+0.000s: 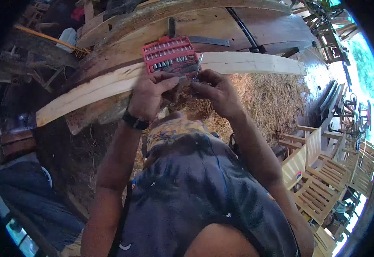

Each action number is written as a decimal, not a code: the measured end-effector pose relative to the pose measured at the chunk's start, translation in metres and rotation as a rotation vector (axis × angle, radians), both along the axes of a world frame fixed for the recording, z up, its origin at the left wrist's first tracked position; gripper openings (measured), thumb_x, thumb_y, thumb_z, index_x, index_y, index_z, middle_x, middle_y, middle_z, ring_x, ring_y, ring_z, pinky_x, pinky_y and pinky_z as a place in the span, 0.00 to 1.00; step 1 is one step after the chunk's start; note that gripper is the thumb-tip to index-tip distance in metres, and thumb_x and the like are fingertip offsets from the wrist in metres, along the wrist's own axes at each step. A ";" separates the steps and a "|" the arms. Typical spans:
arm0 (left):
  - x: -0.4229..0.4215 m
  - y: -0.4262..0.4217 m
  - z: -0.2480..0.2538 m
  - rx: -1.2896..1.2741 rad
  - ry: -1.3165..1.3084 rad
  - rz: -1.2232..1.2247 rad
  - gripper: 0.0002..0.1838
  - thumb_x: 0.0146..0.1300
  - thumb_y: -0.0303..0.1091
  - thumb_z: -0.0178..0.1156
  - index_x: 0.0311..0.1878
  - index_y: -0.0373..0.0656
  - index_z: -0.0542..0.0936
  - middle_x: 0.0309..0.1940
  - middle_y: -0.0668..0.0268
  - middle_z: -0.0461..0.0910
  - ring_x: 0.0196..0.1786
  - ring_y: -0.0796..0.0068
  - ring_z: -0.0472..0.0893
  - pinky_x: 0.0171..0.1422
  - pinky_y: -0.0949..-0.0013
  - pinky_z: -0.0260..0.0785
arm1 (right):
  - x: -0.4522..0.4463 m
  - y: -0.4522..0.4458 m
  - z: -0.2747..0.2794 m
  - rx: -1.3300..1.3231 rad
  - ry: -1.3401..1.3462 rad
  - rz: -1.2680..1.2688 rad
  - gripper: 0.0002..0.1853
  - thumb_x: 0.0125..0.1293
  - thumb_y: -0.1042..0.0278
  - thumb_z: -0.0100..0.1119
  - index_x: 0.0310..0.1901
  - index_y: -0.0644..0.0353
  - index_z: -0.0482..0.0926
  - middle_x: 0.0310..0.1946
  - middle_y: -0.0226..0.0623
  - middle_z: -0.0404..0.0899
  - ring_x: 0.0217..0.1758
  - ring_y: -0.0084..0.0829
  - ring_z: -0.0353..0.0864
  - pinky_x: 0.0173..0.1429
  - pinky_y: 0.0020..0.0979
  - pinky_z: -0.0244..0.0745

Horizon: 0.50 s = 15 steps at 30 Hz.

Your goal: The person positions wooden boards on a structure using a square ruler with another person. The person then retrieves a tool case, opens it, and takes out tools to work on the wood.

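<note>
A red socket case [170, 46] lies open on the bench, with rows of metal sockets in it. Just in front of it, my left hand [152, 92], with a black watch at the wrist, has its thumb and finger pinched on a small piece too small to name. Close beside it on the right, my right hand [217, 92] is closed on a thin metal tool [200, 62], whose shaft points up past the case's right edge. The fingertips of both hands are near each other.
A long pale board [247, 63] runs across behind my hands. On the workbench [204, 25] lie a metal square [208, 41] and a dark bar [242, 28]. Wood shavings [268, 103] cover the floor. Wooden slatted chairs [320, 192] stand at the right.
</note>
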<state>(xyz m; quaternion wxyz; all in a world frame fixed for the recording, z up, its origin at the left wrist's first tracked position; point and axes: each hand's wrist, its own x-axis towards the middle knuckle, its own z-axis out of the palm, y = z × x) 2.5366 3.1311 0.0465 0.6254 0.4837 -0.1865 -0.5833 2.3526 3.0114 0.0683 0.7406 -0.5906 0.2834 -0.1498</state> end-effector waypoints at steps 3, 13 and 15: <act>-0.026 0.013 -0.002 -0.018 -0.047 0.007 0.10 0.69 0.29 0.63 0.49 0.34 0.82 0.34 0.62 0.85 0.31 0.74 0.83 0.36 0.69 0.77 | -0.018 0.015 0.013 -0.163 -0.051 0.035 0.13 0.68 0.75 0.62 0.53 0.66 0.82 0.45 0.37 0.85 0.46 0.25 0.84 0.51 0.29 0.80; -0.078 0.056 0.010 -0.094 -0.316 0.073 0.08 0.68 0.31 0.65 0.44 0.36 0.83 0.31 0.67 0.83 0.32 0.79 0.81 0.37 0.72 0.75 | -0.060 0.036 0.021 -0.746 -0.037 0.110 0.11 0.60 0.75 0.65 0.45 0.63 0.84 0.37 0.45 0.85 0.40 0.35 0.87 0.44 0.35 0.80; -0.081 0.062 0.005 -0.132 -0.470 0.058 0.08 0.69 0.29 0.64 0.45 0.34 0.82 0.32 0.64 0.83 0.31 0.76 0.82 0.36 0.70 0.77 | -0.062 0.037 0.026 -0.894 -0.096 0.135 0.10 0.59 0.74 0.65 0.43 0.63 0.83 0.35 0.46 0.84 0.38 0.42 0.86 0.42 0.37 0.80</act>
